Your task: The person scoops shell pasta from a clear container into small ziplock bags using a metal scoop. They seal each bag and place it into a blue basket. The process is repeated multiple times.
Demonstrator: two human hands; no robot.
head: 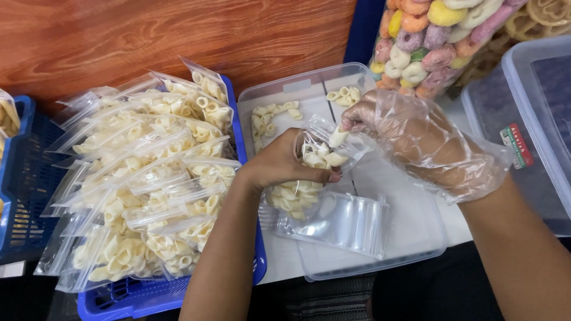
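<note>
Our left hand (279, 163) has its grip clamped on a small bag (318, 157); our gloved right hand (416, 142) pinches a pale snack piece (338, 138) at its mouth.

left side: blue basket (247, 113) heaped with filled pasta bags (143, 178), no way through low down
centre: clear tray lid (410, 232) bare on its near right part; loose pasta pieces (270, 117) lie at its far end
near centre: stack of empty clear bags (348, 223) covers the tray's near left, just beside the left hand (279, 163)
far right: big bag of coloured rings (434, 41) blocks the far edge
right: clear plastic box (529, 119) walls off that side
above the tray: gloved right hand (416, 139) and small bag (318, 157) fill the middle
</note>
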